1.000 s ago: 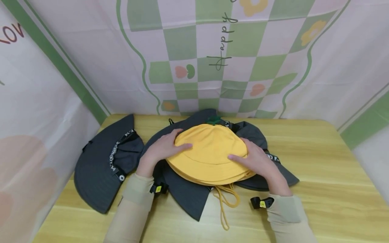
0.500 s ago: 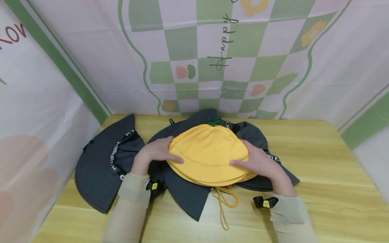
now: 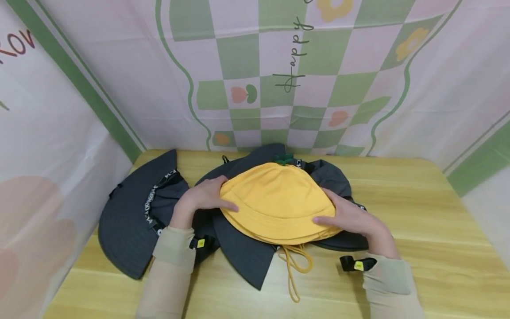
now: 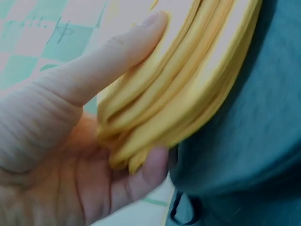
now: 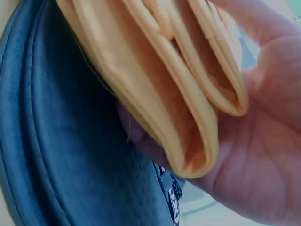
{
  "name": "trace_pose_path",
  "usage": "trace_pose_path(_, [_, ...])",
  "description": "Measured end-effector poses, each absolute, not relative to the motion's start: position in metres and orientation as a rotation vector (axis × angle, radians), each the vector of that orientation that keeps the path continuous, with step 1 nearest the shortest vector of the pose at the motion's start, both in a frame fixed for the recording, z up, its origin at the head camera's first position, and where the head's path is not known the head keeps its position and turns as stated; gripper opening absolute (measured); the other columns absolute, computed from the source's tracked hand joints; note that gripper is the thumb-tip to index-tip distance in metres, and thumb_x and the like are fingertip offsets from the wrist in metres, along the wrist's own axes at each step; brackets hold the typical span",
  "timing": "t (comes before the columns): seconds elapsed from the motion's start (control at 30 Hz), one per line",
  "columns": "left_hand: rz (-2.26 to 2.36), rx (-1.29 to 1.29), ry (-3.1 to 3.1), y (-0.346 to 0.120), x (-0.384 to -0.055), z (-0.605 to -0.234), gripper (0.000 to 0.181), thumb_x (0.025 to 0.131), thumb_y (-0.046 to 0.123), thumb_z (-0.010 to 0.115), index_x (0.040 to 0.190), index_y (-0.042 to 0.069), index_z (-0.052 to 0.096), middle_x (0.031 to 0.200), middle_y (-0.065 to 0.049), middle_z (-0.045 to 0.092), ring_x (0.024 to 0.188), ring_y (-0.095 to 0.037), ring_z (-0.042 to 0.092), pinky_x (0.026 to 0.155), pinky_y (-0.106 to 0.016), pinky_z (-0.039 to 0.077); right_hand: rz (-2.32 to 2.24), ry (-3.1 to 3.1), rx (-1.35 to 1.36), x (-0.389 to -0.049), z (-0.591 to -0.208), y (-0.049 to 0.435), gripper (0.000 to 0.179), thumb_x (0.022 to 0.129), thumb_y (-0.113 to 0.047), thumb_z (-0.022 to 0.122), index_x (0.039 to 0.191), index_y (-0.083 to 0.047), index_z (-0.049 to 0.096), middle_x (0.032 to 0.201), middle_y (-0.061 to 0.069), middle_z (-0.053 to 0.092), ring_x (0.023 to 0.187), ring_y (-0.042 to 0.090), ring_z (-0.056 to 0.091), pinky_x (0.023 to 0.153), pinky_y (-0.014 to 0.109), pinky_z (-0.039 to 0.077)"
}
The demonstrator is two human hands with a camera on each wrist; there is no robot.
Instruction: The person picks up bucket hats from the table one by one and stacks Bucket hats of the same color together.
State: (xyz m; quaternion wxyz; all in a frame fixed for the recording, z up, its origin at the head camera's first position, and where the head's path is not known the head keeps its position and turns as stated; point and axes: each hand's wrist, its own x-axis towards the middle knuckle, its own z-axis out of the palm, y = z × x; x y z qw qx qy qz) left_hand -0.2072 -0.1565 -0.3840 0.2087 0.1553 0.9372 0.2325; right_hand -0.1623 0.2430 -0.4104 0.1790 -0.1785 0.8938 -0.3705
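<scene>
Flattened yellow bucket hats [image 3: 275, 199] lie stacked on dark grey brimmed hats, a green leaf-shaped tab [image 3: 283, 158] at the top. At their left end my left hand [image 3: 203, 195] grips the folded edges, thumb on top and fingers beneath; layered yellow cloth [image 4: 174, 84] shows in the left wrist view. My right hand [image 3: 350, 215] holds the opposite end the same way, with folded brim ends [image 5: 188, 141] against the palm in the right wrist view. A yellow cord [image 3: 292, 270] hangs from the front brim onto the table.
Under the yellow stack spreads a dark grey hat [image 3: 243, 252], with another grey hat [image 3: 330, 177] at the right. A separate grey hat [image 3: 123, 226] with a lettered band lies at the left. Behind the wooden table [image 3: 430, 212] hangs a checked cloth [image 3: 318, 53].
My left hand has shifted left to the end of the yellow hats. My right hand has moved right, and the top hat's right end has shifted right with it. The grey hats stay put.
</scene>
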Motion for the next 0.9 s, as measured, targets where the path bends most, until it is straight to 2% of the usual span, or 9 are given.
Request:
trace_pose_path(0.17, [0.809,0.530,2.575,-0.166,-0.208,-0.379,0.081,0.078,0.044,0.083,0.142,0.009,0.047,0.130,-0.008,0.060,0.110,-0.022,0.060,0.099,-0.042,0.049,-1.045,2.489,-0.595,-0.161,-0.410,0.249,0.102,0.084,-0.034,0.079,0.159,-0.005,0.016,0.153,0.022,0.040,0.132,0.035,0.049,0.100,0.043,0.045])
trace_pose_path(0.37, [0.914,0.547,2.569,-0.168,-0.209,-0.377,0.079,0.077,0.047,0.084,0.141,0.014,0.050,0.130,-0.005,0.062,0.108,-0.020,0.060,0.098,-0.040,0.049,-1.066,2.541,-0.651,-0.160,-0.409,0.254,0.091,0.088,-0.031,0.077,0.158,-0.008,0.023,0.150,0.018,0.046,0.128,0.029,0.051,0.096,0.024,0.046])
trace_pose_path(0.5, [0.992,0.549,2.557,-0.166,-0.209,-0.377,0.077,0.079,0.045,0.083,0.141,0.015,0.050,0.128,-0.004,0.062,0.106,-0.019,0.061,0.095,-0.039,0.050,-1.136,2.533,-0.649,-0.159,-0.408,0.258,0.085,0.089,-0.027,0.076,0.157,-0.011,0.026,0.148,0.014,0.049,0.124,0.014,0.053,0.096,0.016,0.043])
trace_pose_path(0.63, [1.111,0.556,2.540,-0.163,-0.209,-0.377,0.077,0.082,0.043,0.082,0.145,0.017,0.047,0.126,-0.004,0.063,0.101,-0.018,0.062,0.091,-0.035,0.051,-1.256,2.483,-0.627,-0.157,-0.405,0.265,0.082,0.091,-0.021,0.073,0.157,-0.015,0.025,0.144,0.013,0.051,0.117,-0.001,0.054,0.095,0.012,0.042])
trace_pose_path(0.8, [1.271,0.511,2.515,-0.154,-0.210,-0.377,0.079,0.086,0.045,0.077,0.151,0.020,0.040,0.121,-0.004,0.065,0.095,-0.018,0.064,0.082,-0.032,0.052,-1.394,2.479,-0.581,-0.155,-0.398,0.275,0.083,0.095,-0.013,0.068,0.160,-0.016,0.018,0.150,0.018,0.044,0.118,-0.007,0.052,0.093,0.009,0.043])
trace_pose_path(0.9, [1.399,0.494,2.478,-0.146,-0.211,-0.377,0.075,0.088,0.042,0.076,0.150,0.019,0.041,0.122,-0.005,0.065,0.098,-0.017,0.067,0.082,-0.031,0.054,-1.471,2.515,-0.540,-0.154,-0.393,0.280,0.081,0.095,-0.009,0.067,0.160,-0.011,0.019,0.147,0.007,0.048,0.116,-0.009,0.054,0.091,0.010,0.047])
